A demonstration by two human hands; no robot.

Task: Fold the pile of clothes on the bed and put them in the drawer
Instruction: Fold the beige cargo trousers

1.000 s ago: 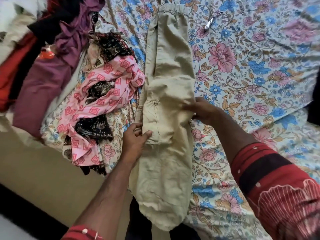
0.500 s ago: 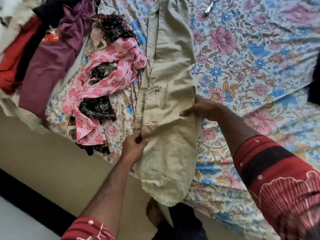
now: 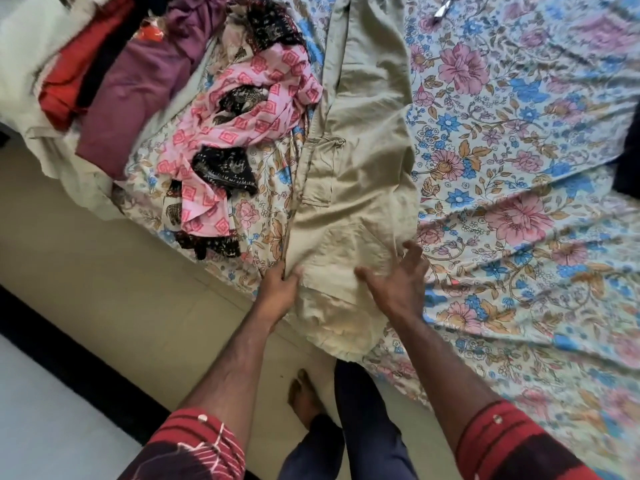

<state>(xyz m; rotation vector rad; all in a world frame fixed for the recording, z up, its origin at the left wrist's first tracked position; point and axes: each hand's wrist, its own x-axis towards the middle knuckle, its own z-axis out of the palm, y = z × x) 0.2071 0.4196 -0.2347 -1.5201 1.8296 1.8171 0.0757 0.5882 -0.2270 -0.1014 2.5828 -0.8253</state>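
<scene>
The beige trousers [image 3: 367, 161] are laid lengthwise on the floral bed sheet [image 3: 519, 140], their lower end draped over the bed's edge. Their left seam is pinched by the left hand [image 3: 278, 292] — fingers curled round the fabric. The right hand [image 3: 398, 282] is spread, fingers straight, at the cloth's right edge, nothing gripped. A pile of clothes [image 3: 166, 84] is heaped just left — pink, purple, red.

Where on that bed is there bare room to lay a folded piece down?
The widest free patch is the floral sheet right of the beige trousers, bordered far right by a dark item and up top by a small shiny object. Left of the trousers it is crowded: a pink print garment, then the clothes pile. Both hands, left and right, occupy the near edge.
</scene>
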